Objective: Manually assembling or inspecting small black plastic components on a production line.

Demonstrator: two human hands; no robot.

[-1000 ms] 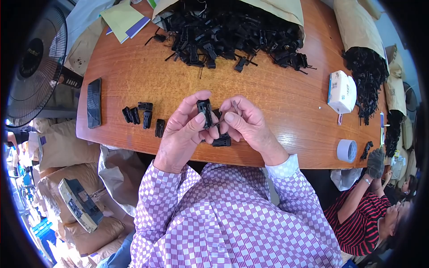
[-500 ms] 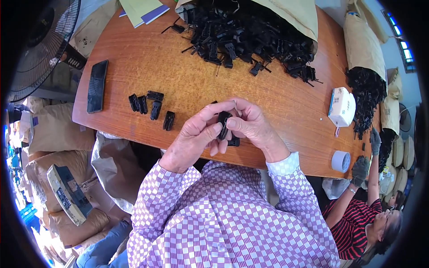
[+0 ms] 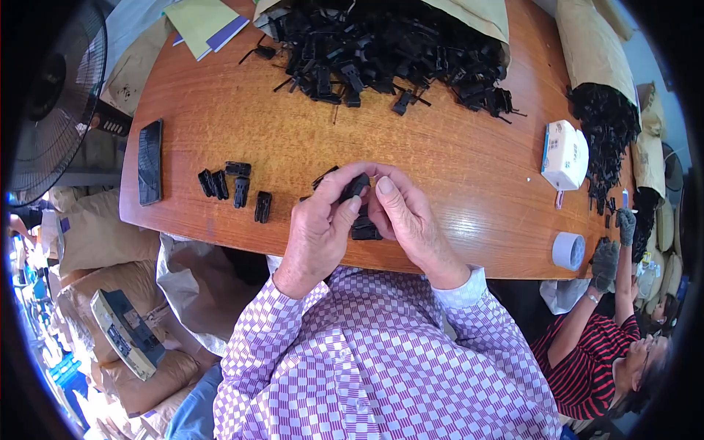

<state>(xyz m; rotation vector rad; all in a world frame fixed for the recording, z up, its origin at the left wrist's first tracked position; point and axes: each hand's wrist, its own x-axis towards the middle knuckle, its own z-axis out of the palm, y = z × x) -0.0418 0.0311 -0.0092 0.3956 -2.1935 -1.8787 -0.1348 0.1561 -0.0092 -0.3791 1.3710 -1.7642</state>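
Close to the table's front edge, my left hand (image 3: 315,231) pinches a small black plastic part (image 3: 355,188) between thumb and fingers. My right hand (image 3: 414,220) is beside it, fingers curled and thumb laid toward the index finger; whatever they hold is hidden. The two index fingers nearly meet over the part. Under my hands lies another black part (image 3: 365,229), partly covered. Several similar black pieces (image 3: 240,192) are grouped on the table to the left. A big heap of black plastic parts with thin stems (image 3: 367,62) spills from a paper sack (image 3: 480,16) at the far side.
On the wooden table (image 3: 183,110) are a phone (image 3: 150,163), coloured papers (image 3: 202,28), a white tissue pack (image 3: 563,158) and a tape roll (image 3: 568,251). Another sack (image 3: 590,48) spills black parts at right, where a person's gloved hands (image 3: 606,262) work. A fan (image 3: 55,88) stands left.
The black part has tilted and moved slightly left and up in my left hand. My right thumb has come off it. The whole view has shifted a little.
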